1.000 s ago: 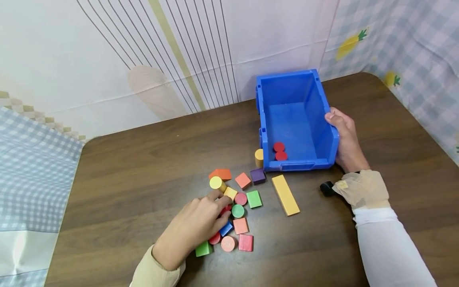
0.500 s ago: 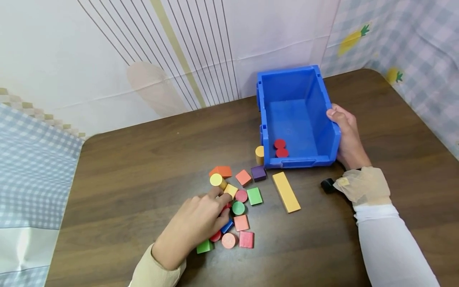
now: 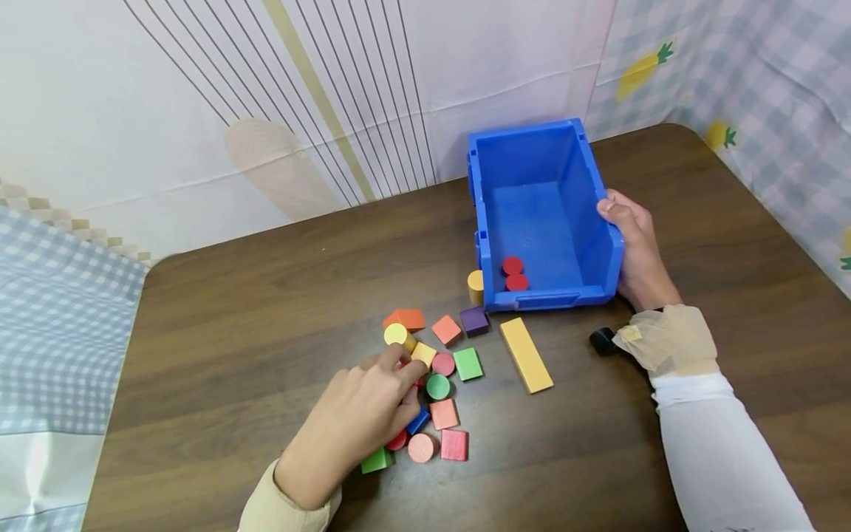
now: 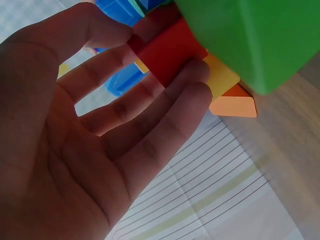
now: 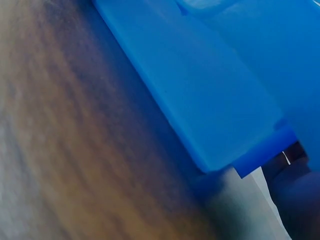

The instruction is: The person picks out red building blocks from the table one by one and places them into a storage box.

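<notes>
My left hand (image 3: 359, 406) reaches into a loose group of coloured wooden blocks on the table. In the left wrist view its thumb and fingertips pinch a red block (image 4: 172, 52). A green block (image 4: 255, 40) looms close to that camera, and an orange block (image 4: 234, 104) lies beyond the fingers. My right hand (image 3: 631, 229) grips the right side wall of a blue plastic bin (image 3: 549, 301), thumb over the rim. Two red round pieces (image 3: 513, 266) lie inside the bin near its front. The right wrist view shows mostly the bin's blue wall (image 5: 200, 90).
A yellow cylinder (image 3: 476, 288) stands against the bin's left side. In front are a purple block (image 3: 475, 322) and a long yellow block (image 3: 527, 355). Several more blocks, among them a green cylinder (image 3: 438, 386), lie right of the left hand. A patterned cloth (image 3: 372, 96) hangs behind the table.
The left fingers have drawn a little closer together around the red block. The right hand keeps its grip on the bin, and the other blocks lie as before; the view shifts slightly.
</notes>
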`<state>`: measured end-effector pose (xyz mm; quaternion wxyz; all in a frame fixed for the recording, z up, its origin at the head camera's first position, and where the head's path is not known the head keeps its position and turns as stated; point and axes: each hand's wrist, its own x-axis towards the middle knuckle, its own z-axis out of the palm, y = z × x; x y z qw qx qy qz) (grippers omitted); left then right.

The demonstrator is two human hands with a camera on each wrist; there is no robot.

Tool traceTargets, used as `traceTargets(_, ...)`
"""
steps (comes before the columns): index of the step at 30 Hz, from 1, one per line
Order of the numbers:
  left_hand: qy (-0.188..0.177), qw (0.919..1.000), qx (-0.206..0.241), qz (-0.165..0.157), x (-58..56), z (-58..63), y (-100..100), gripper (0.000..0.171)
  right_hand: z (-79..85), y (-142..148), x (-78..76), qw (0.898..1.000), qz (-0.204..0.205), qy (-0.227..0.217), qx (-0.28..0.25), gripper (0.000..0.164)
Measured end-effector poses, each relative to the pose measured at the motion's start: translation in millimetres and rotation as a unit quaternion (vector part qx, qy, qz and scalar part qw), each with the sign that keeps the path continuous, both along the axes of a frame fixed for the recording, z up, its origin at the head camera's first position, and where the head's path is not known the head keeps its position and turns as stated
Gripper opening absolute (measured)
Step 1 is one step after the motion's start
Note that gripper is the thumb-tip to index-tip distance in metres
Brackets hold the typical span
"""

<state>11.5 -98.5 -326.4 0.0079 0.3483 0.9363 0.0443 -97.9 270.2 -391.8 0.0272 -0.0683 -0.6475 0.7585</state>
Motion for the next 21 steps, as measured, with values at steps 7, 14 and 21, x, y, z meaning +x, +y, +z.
traceTargets(7,0.012,0.9998,0.011,-0.006,-0.9,3.6,1.7,0.018,-1.6,1.3,-0.6,1.0,0.003,0.009,-0.016,0.051)
traceTargets(14,-0.01,0.9996,0.024,-0.003,-0.9,5.9,2.4,0.017,-4.2,-0.6,-2.4,0.999,-0.001,0.028,-0.038,0.045)
traceTargets(21,-0.011,0.9996,0.024,-0.012,-0.7,9.5,3.9,0.017,-2.6,0.3,-1.3,0.999,-0.008,0.03,-0.039,0.046)
